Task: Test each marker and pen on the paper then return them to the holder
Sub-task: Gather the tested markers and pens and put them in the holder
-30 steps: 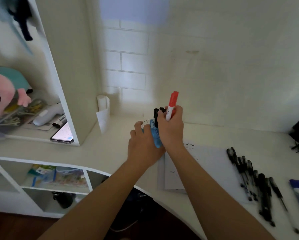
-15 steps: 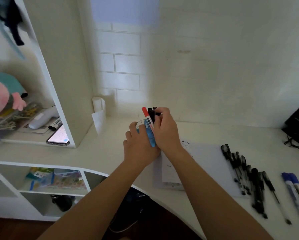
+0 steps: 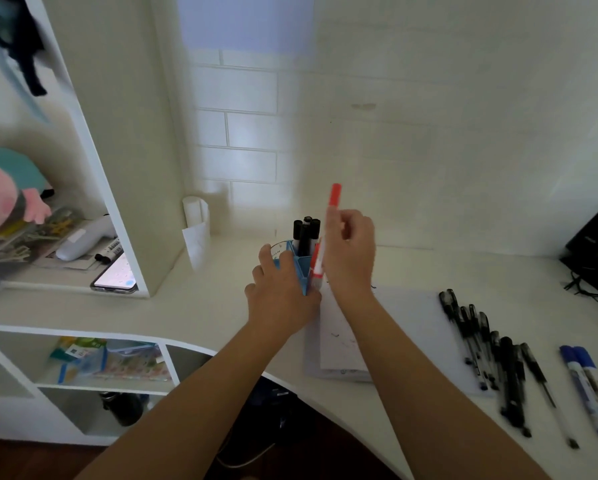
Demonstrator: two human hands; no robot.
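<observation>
Item: red marker [image 3: 334, 195], white barrel, cap uppermost. It stands nearly upright with its top tipped slightly right, and its lower end sits at the right-hand side of the blue pen holder [image 3: 299, 268]. Blur hides whether the tip is inside a compartment or just at the rim. It rises well above the black markers [image 3: 306, 233] already standing in the holder, so it is judged not yet fully seated. Right hand [image 3: 353, 251]: fingers curled against the upper barrel just below the cap, apparently pinching it, with the marker on the hand's left edge. Left hand [image 3: 282, 296]: wrapped around the holder's near-left side, steadying it on the white desk [image 3: 204, 306]. Key relation: the marker's long axis is close to vertical and the holder opening lies directly beneath the right hand, so the coming move is judged a straight downward release. Step: returning a tested marker. Outstanding stock, all nearer the right hand: a row of black pens [image 3: 488, 351] lying along the right edge of the paper [image 3: 405, 317], and two blue markers [image 3: 588, 386] further right. The paper bears a few small marks.
</observation>
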